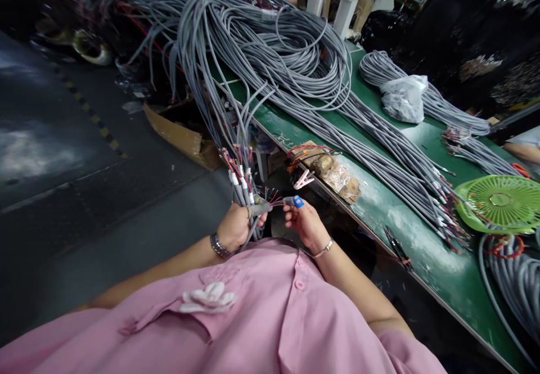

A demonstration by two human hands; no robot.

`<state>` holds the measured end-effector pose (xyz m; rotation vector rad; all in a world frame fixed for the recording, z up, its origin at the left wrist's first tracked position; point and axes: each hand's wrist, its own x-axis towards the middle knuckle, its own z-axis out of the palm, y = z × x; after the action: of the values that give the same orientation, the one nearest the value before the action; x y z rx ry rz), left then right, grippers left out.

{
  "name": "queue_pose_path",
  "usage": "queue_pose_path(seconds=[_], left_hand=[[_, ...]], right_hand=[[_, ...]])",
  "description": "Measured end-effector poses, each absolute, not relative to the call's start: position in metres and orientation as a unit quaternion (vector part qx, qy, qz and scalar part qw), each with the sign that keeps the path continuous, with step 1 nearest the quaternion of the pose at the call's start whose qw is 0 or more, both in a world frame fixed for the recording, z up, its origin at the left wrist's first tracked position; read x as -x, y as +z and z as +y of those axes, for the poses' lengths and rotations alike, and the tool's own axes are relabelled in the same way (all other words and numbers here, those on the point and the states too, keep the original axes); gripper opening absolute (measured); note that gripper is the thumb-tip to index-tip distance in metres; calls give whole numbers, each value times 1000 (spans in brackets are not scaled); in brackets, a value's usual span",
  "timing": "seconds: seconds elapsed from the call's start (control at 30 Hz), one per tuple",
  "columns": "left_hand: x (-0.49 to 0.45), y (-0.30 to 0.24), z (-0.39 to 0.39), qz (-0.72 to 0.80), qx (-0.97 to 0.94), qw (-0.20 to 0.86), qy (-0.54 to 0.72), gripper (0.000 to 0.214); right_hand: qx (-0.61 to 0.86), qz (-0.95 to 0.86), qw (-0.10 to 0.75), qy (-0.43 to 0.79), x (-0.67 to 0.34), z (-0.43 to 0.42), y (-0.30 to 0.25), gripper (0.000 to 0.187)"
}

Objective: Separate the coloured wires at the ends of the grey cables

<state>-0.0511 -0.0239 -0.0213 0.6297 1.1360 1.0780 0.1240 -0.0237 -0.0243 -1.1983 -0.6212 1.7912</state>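
Note:
My left hand (234, 226) is wrapped round a bunch of grey cables (241, 194) in front of my body. Their stripped ends point up, showing white sleeves and thin coloured wires (230, 163). A grey covering is on one left finger or thumb. Just to the right, my right hand (307, 225) is closed in a pinch on thin coloured wires (276, 201) stretching from the left hand. Something blue (298, 201) wraps one of its digits, and a grey tip shows beside it. Exactly how the fingertips grip the wires is too small to tell.
Large coils of grey cable (270, 53) cover the green table (392, 222). On its near edge are a taped brown lump (333, 174), a pink clip (304, 180) and dark snips (397, 247). A green basket (500, 202) stands right; a cardboard box (177, 135) lies below.

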Motion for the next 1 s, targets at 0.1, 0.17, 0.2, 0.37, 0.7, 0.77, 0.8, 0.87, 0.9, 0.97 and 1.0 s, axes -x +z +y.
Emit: queue_pose_path(seconds=[0.1, 0.17, 0.2, 0.37, 0.7, 0.77, 0.8, 0.87, 0.9, 0.97, 1.0], left_hand=[[50, -20, -25, 496, -321, 673, 444, 14], [48, -22, -25, 488, -348, 677, 428, 13], [47, -23, -26, 486, -356, 677, 423, 13], [44, -32, -27, 481, -363, 684, 412, 10], [44, -29, -29, 481, -343, 669, 451, 12], [44, -32, -29, 487, -335, 664, 458, 10], [45, -33, -29, 491, -333, 662, 459, 10], [45, -35, -29, 494, -336, 658, 458, 10], [46, -35, -29, 491, -342, 659, 456, 10], [47, -34, -30, 478, -361, 665, 446, 11], [47, -33, -30, 471, -369, 669, 440, 13]], right_hand=[[470, -294, 427, 714, -124, -20, -15, 46], [468, -347, 406, 704, -121, -17, -8, 44], [468, -373, 396, 697, -119, -16, -6, 43], [491, -403, 400, 660, -109, -13, -5, 39], [519, -313, 421, 675, -102, -21, -17, 33], [517, -301, 424, 680, -101, -21, -19, 30], [517, -297, 426, 681, -101, -21, -20, 30], [517, -292, 432, 679, -100, -21, -22, 29], [516, -293, 435, 677, -100, -21, -22, 28], [516, -302, 438, 671, -100, -22, -21, 28], [515, -310, 437, 669, -100, -22, -20, 29]])
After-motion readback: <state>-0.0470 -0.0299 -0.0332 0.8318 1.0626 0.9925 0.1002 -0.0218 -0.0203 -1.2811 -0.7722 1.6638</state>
